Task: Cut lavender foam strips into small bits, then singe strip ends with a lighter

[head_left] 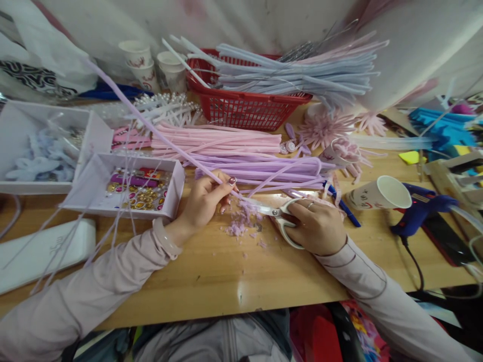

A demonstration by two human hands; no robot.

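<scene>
Clippings [240,221] dot wooden table [211,289] beside scissors [276,212], pale sheeting [241,22] behind.

Left hand [203,202] in a pinch

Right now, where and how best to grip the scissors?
Grip the scissors by the white handle loops, probably best from the right, where the right hand holds them: the blades point left, toward the left hand and purple strip.
</scene>
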